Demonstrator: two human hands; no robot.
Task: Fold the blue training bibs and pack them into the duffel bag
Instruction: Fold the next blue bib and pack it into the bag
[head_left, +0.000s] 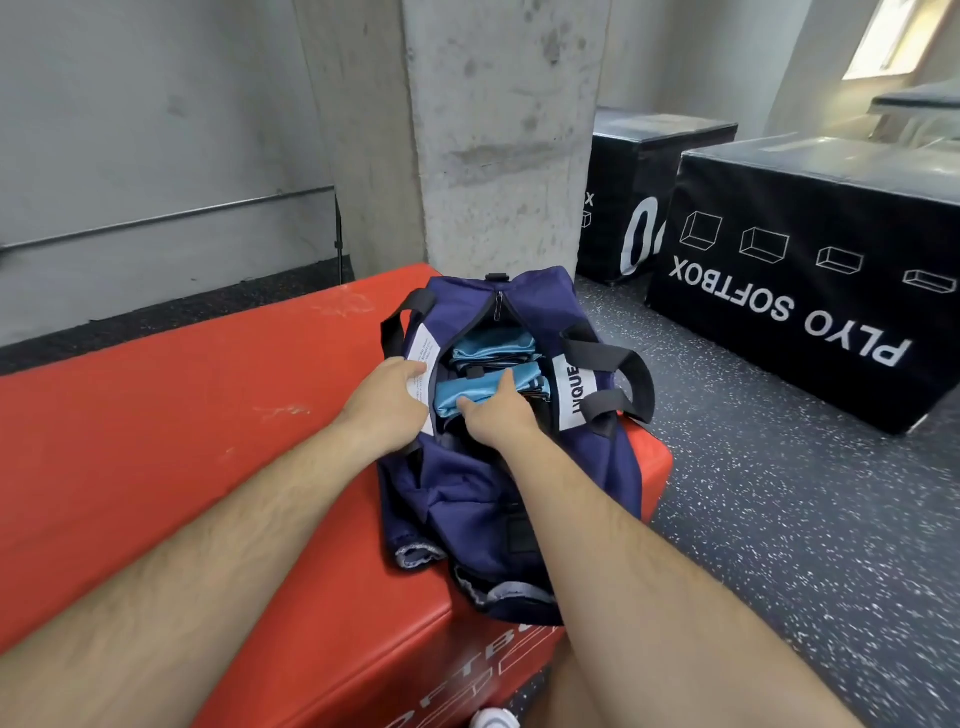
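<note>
A navy duffel bag (467, 493) lies unzipped on the right end of a red soft box (182, 441). Inside it I see folded light-blue bibs (462, 397), one stack nearer me and another (488, 345) further back. My left hand (387, 400) grips the bag's left rim beside a white label and holds the opening apart. My right hand (498, 415) reaches into the opening, its fingers curled round the near folded bib, thumb on top. Black handles (608, 358) flop over the bag's right side.
A concrete pillar (498, 130) rises right behind the bag. Two black plyo soft boxes (810, 260) stand on the speckled rubber floor (779, 519) to the right. A grey wall with a metal rail (166, 215) runs along the left. My white shoe (493, 719) shows at the bottom.
</note>
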